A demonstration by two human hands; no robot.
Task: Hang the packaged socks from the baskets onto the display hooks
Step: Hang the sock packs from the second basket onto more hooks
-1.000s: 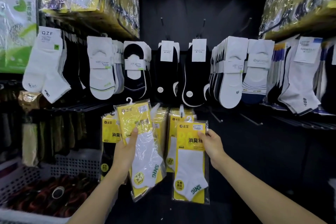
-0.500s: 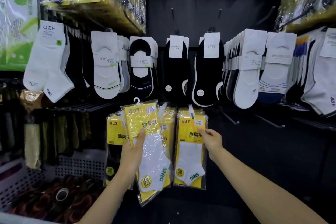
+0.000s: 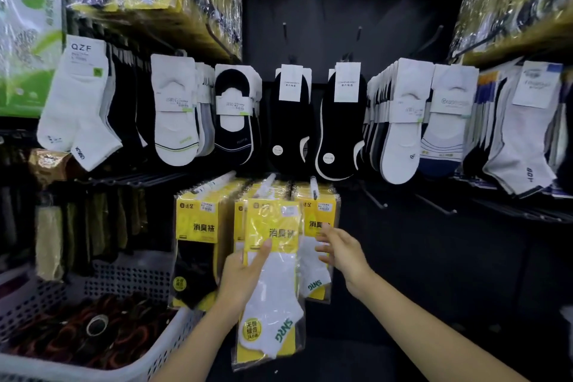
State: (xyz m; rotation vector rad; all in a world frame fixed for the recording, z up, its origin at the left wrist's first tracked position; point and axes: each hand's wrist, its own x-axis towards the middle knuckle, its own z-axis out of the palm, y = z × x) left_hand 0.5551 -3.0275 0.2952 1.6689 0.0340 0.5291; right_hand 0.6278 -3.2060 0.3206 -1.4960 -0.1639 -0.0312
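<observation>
A clear-wrapped pack of white socks (image 3: 273, 282) with a yellow card backing sits at the centre of the scene, upright and slightly tilted, held up against a wall of hanging sock displays. The person's left hand (image 3: 243, 277) grips it from the left side, thumb (image 3: 263, 254) pressed across the front of the wrapper and the other fingers hidden behind it. The pack's top edge overlaps the front of the middle stack (image 3: 263, 192) of matching yellow packs; whether its hanger has caught a hook cannot be made out.

The right hand (image 3: 342, 254) is just to the right, fingers spread and relaxed, holding nothing – it hovers in front of the right stack (image 3: 319, 211), and contact cannot be confirmed. A hook (image 3: 313, 184) pokes out above that stack. A left stack (image 3: 195, 226) of yellow packs holds black socks.

Above, a row of unwrapped socks hangs from card headers – white ankle socks (image 3: 77, 108) at the left, black no-show socks (image 3: 288, 124) in the middle. To the right of the yellow stacks, bare hooks (image 3: 373, 198) jut from the dark panel. At lower left stands a white perforated basket (image 3: 124, 281) filled with dark packaged goods (image 3: 77, 335), too blurred to identify.
</observation>
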